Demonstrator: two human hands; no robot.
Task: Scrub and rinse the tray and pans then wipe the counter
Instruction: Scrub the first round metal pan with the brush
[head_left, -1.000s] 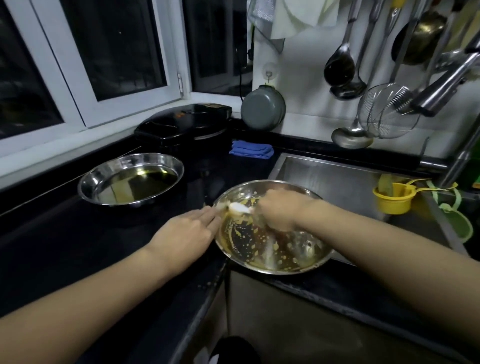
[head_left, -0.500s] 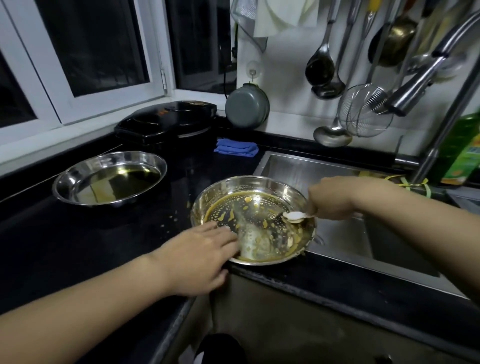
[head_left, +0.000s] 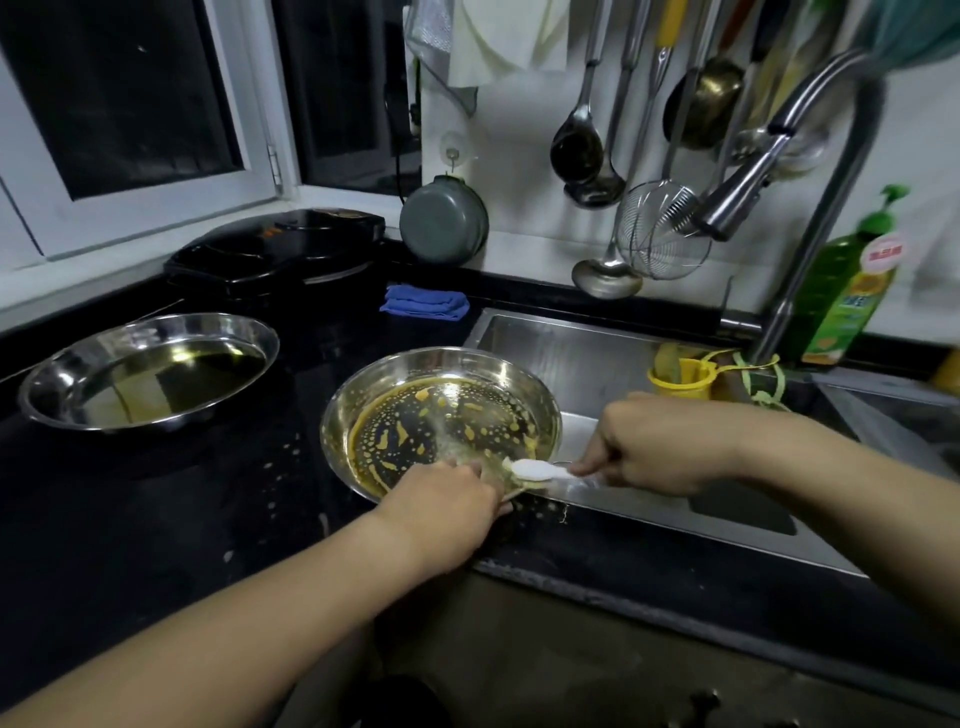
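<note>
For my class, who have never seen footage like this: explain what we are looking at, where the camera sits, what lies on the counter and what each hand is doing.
There is no machine here. A person wears a wide-angle camera on the head, so you look forward and down along their two bare arms.

On the black counter stand two shallow steel pans. The dirty pan, spotted with brown-yellow residue, sits partly over the sink edge. The second pan stands apart to its left, holding a film of oily liquid. A folded blue cloth lies further back.

The left hand holds the dirty pan's near rim. The right hand grips a small white brush whose head rests at that rim. A tap and hanging utensils are behind.
</note>
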